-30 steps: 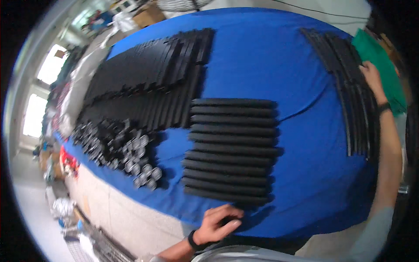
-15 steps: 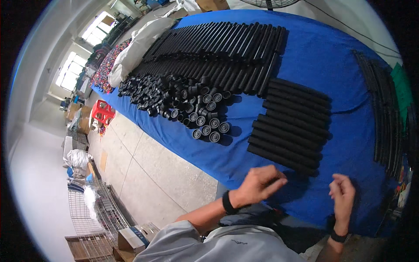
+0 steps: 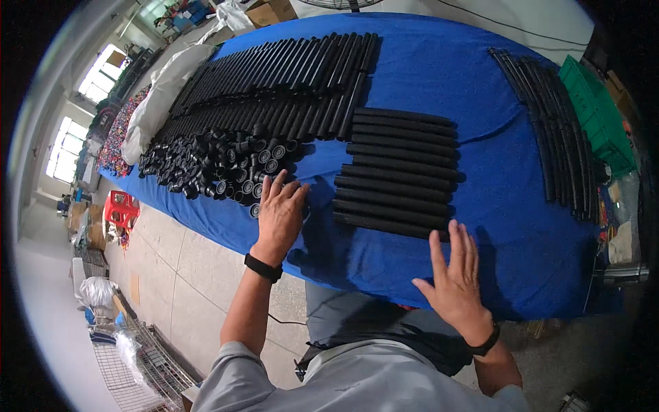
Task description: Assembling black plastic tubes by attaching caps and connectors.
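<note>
My left hand is over the near right edge of a heap of black plastic end caps, its fingers spread and partly covering some of them. I cannot tell whether it touches a cap. My right hand is open, its fingertips by the nearest end of a row of black foam tubes. These tubes lie side by side on the blue cloth of the table. Nothing shows in either palm. Each wrist wears a black band.
Rows of long black tubes lie behind the caps, beside a white sack. More thin black tubes lie at the right, next to a green crate. On the floor at left stands a red stool.
My left hand has moved left and forward to the caps, its fingers spreading. My right hand has moved left toward the foam tubes and opened. The whole view has shifted.
</note>
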`<state>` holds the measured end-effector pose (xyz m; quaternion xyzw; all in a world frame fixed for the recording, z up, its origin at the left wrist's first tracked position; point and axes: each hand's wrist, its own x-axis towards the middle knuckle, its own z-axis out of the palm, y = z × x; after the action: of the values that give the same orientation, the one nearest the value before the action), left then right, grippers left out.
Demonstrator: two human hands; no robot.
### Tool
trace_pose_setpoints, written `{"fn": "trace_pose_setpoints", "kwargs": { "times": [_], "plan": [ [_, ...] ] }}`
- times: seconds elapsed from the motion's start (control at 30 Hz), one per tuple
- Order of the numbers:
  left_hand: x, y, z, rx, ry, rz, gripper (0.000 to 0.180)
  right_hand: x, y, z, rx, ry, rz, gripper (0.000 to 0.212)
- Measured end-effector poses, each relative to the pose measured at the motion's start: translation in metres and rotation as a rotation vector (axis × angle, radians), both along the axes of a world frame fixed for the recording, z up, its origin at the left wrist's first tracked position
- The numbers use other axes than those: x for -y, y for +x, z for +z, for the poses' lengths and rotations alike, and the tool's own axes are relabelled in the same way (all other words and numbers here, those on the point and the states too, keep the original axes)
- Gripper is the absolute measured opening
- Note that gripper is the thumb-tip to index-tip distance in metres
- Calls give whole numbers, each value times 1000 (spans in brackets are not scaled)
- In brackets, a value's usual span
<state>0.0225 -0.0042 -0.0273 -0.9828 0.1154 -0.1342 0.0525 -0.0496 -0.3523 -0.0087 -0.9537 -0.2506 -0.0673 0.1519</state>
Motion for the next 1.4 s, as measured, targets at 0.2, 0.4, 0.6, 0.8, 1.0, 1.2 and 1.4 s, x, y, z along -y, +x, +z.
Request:
{"fn": "trace_pose_setpoints", "kwargs": {
  "times": [0.2,0.4,0.6,0.8,1.0,1.2,1.4],
  "plan": [
    [28,-18,31,131,-640,101,30,-9,7,-5,-93,-94,21,83],
    [37,-72,18,4,-1517,188,21,-3,-1,0,-53,-29,100,65],
    [50,-116,-4,-466,-1824,406,15,-23,10,3,-19,53,160,48],
    [69,-103,24,-827,-1496,445,15,-25,3,-15,-84,51,157,31],
    [123,-64,20,-894,-1842,35,41,44,-10,-11,-220,433,31,40],
    [197,-11,8,-1428,-1969,-471,55,96,-23,3,-268,421,-132,41],
    [220,10,-19,-1559,-2083,-790,56,85,-32,-21,-300,764,-436,45]
  ]
}}
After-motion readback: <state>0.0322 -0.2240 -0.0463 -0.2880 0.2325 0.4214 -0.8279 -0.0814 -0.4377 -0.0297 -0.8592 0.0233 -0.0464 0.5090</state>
